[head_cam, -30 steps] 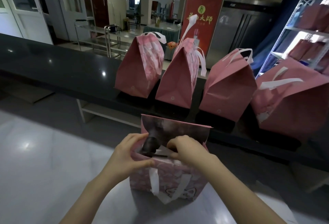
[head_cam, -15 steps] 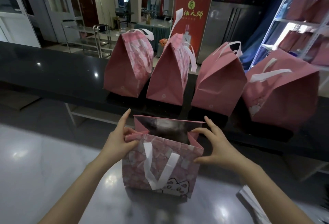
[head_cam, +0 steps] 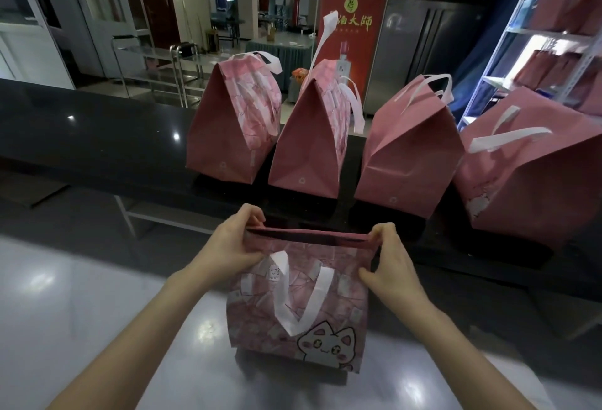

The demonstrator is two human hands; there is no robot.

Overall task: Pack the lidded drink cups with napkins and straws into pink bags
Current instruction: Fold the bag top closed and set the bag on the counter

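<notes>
Pink bag [head_cam: 299, 305] on the pale table [head_cam: 97, 312] has its mouth pressed flat, left hand [head_cam: 234, 243] and right hand [head_cam: 391, 266] each pinching a top corner, so a lopsided tug might tip it toward 4 closed bags [head_cam: 407, 155] behind.

The room is dim. Right of the red banner [head_cam: 353, 38], a white shelf [head_cam: 508, 51] glows bluish, the brightest source. Below the banner, ceiling lights leave glare spots on the black tabletop [head_cam: 97, 136] and soft patches on the pale tabletop [head_cam: 81, 295], where the pink bag [head_cam: 293, 305] casts a faint shadow. Frame edges bow.
</notes>
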